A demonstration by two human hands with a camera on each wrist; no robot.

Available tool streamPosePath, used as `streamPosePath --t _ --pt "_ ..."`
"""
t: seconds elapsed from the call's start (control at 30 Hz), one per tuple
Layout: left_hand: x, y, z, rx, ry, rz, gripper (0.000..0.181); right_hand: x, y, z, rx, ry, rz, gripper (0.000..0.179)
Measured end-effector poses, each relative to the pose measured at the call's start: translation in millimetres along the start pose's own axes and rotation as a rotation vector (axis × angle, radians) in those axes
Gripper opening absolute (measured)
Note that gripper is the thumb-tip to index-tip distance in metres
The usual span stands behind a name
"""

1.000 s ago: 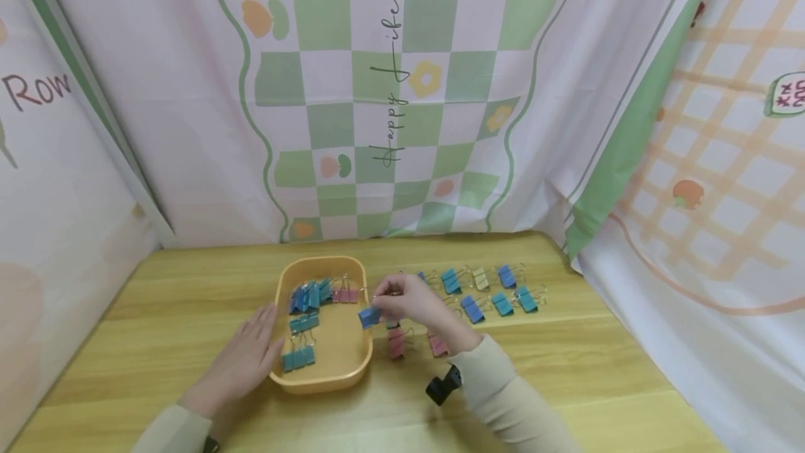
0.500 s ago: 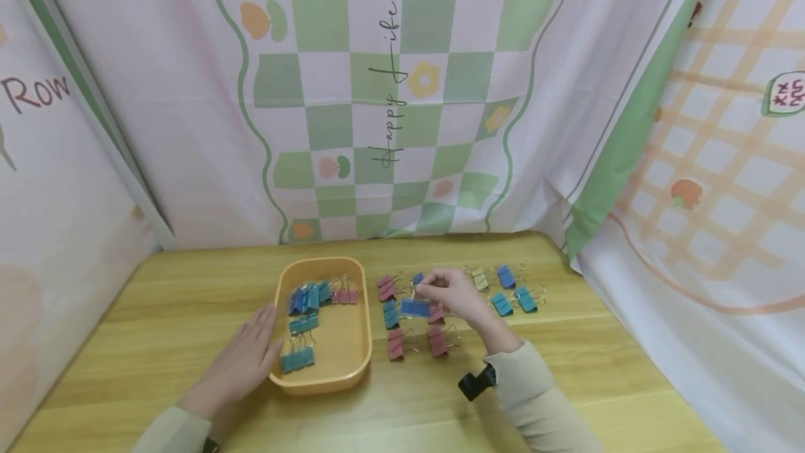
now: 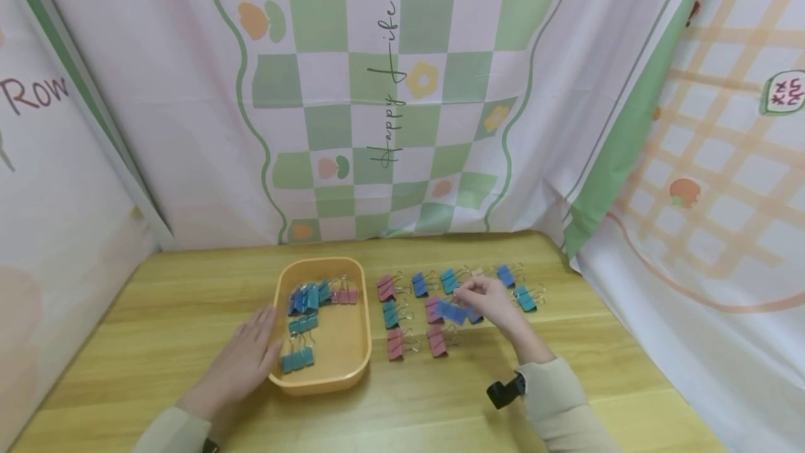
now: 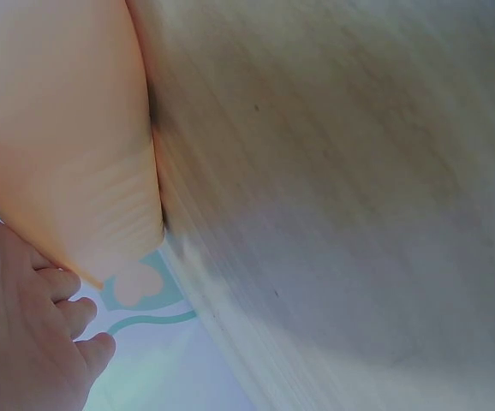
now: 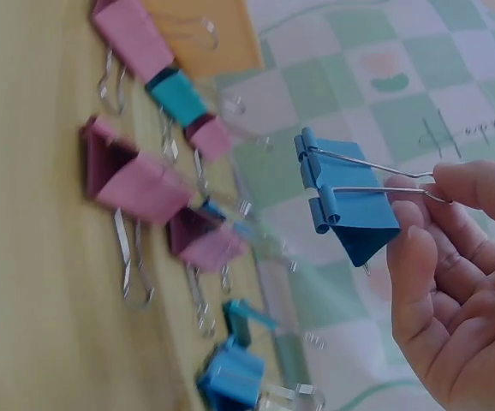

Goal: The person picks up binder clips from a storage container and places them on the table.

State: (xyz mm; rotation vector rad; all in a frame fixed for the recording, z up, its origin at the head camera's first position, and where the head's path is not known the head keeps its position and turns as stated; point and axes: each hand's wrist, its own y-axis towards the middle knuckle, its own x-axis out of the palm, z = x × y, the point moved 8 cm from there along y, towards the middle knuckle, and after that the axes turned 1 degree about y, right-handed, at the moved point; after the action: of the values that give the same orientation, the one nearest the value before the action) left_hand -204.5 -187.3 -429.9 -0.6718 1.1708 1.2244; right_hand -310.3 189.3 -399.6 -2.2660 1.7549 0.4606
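Note:
My right hand (image 3: 493,305) pinches a blue binder clip (image 5: 348,193) by its wire handle, between thumb and fingers. In the head view this clip hangs over the rows of binder clips, overlapping a pink binder clip (image 3: 434,309) there. My left hand (image 3: 242,351) lies along the left side of the yellow tray (image 3: 342,365), its fingers extended at the rim. Inside the tray, blue and teal binder clips (image 3: 308,298) are bunched at the back left, beside a pink clip (image 3: 344,297). More teal clips (image 3: 298,359) sit along its left side.
Right of the tray, binder clips lie in rows on the wooden table (image 3: 402,411): pink (image 3: 395,344), teal (image 3: 390,314), blue (image 3: 419,285) and others, partly behind my right hand. A patterned curtain (image 3: 390,124) hangs behind the table's back edge.
My right hand has moved right, from beside the tray's right rim to over the rows, carrying the blue binder clip. The left hand and the tray have stayed put.

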Motion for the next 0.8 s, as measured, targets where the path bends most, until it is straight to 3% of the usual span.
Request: streamPosePath --t 0.37,0.63,0.8 --pt "4.3 0.1 -4.2 -0.021 -0.001 -0.03 0.061 -19 -11.6 32 0.067 0.063 0.065 0.02" --pt "5.3 0.2 -4.6 -0.022 -0.001 -0.033 0.061 -20 -16.4 51 0.096 0.173 0.034 0.03" --pt "4.7 0.1 -4.2 -0.021 -0.006 -0.034 0.061 -19 -19.4 58 0.121 0.139 0.013 0.032"
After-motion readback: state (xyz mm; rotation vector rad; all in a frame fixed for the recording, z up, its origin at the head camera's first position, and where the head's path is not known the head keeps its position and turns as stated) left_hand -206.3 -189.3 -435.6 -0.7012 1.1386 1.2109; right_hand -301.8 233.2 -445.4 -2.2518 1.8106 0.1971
